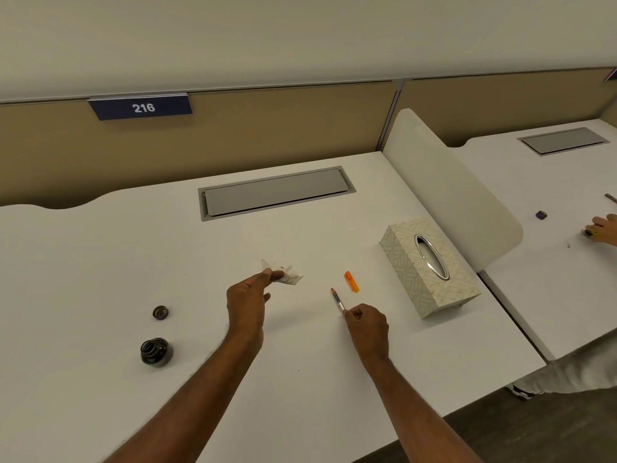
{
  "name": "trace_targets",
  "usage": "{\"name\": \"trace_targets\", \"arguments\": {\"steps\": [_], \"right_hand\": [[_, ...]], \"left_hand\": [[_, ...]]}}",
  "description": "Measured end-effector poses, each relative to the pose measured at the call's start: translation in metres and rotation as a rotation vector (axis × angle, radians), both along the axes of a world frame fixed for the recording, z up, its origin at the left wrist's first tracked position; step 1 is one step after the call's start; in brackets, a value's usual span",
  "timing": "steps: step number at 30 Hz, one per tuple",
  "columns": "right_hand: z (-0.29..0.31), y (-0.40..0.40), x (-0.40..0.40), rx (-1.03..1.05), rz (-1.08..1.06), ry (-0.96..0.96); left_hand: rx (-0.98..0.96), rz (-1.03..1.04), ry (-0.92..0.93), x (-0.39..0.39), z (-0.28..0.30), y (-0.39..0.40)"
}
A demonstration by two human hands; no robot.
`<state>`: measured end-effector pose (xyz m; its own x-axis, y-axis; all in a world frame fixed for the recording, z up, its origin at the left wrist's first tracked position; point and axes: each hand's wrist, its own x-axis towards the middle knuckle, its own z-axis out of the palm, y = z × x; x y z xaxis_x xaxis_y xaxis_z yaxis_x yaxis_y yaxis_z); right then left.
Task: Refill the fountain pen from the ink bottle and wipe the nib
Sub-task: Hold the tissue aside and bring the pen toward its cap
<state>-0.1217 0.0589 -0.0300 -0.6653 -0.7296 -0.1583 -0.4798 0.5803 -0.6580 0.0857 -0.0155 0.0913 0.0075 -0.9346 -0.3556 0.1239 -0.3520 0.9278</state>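
Crumpled tissue (287,274), dark-spotted, is pinched in the left hand (247,298) while the right hand (366,326) pinches the fountain pen (337,299) nib-far, suggesting wiping is largely done; the ink bottle (155,351) stands uncapped near-left, the orange pen part (351,281) lies unattached.

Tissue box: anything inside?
The tissue box shows only a dark oval opening; no tissue sticks out, and its walls hide the contents. One crumpled tissue is in the left hand.
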Motion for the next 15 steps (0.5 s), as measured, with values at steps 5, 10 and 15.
{"name": "trace_targets", "arguments": {"steps": [5, 10, 15], "right_hand": [[-0.0007, -0.0013, 0.0005, 0.000, -0.014, -0.017], [-0.0017, -0.0021, -0.0001, -0.011, -0.020, -0.016], [-0.0035, -0.0016, -0.0011, -0.016, -0.032, -0.009]], "left_hand": [[0.003, 0.006, 0.004, 0.0009, -0.0010, -0.0014], [0.000, 0.007, 0.007, 0.0014, -0.0016, -0.0011], [-0.001, 0.010, 0.004, 0.0015, -0.0013, -0.0008]]}}
